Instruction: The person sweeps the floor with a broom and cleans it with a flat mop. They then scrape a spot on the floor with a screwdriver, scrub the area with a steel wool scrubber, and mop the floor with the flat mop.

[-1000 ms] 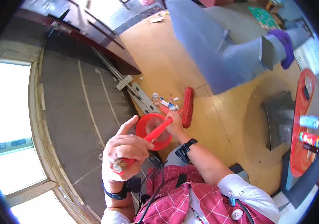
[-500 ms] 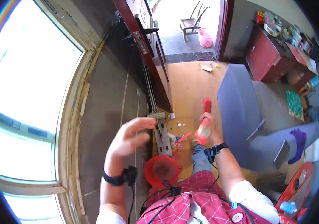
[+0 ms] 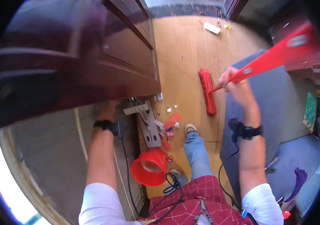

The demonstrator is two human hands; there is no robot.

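Observation:
My right hand (image 3: 236, 83) is closed round the red handle (image 3: 264, 62) of a broom. The handle slants up to the right toward the camera. Its red bristle head (image 3: 208, 93) is at the wooden floor, left of the hand. My left hand (image 3: 109, 108) is at the lower edge of the dark red door (image 3: 130, 80), which hides its fingers. Below the door, a red bucket (image 3: 149, 167) leans over, its mouth toward me. Litter, with a flat red piece (image 3: 172, 120) among it, lies between bucket and broom.
A metal stand or rail (image 3: 150, 129) lies along the wall beside the litter. A white box-like piece (image 3: 212, 28) is near the doorway. To the right are a grey-blue surface (image 3: 259, 150) and a purple cloth (image 3: 298, 180). My shoe (image 3: 190, 128) is near the litter.
The view has tipped down and the door now fills the upper left. My left hand, earlier open in the air, has gone behind the door edge. The broom has swung, its handle now up right.

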